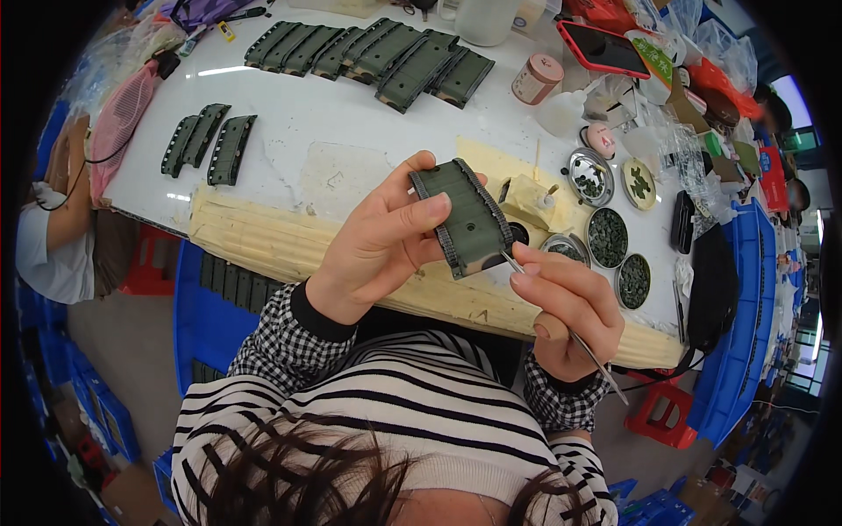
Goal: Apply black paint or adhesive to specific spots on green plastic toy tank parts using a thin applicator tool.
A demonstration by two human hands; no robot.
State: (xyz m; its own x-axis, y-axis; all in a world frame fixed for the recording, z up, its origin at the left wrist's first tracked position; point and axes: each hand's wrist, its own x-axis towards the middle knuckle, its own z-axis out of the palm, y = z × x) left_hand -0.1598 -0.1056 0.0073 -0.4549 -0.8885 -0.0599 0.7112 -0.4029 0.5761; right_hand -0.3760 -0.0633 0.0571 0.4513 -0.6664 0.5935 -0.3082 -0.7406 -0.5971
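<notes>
My left hand [377,237] grips a dark green curved plastic panel [469,215] by its left side, thumb on top. Toothed strips run along two of the panel's edges, a small hole sits near its middle, and tan and black patches mark its near end. In the fingers of my right hand [574,307] is a slim metal tool [599,364], pointed at the end. Its tip meets the panel's lower right corner or lies just beside it. Whether the tool has one prong or two, I cannot tell.
Right of the panel, round tins [608,237] hold small dark green parts. A tape-wrapped block [535,203] stands behind my right hand. Similar panels [417,70] lie in a row at the back, others [232,149] at left. Yellowish padding [263,232] lines the table's front edge.
</notes>
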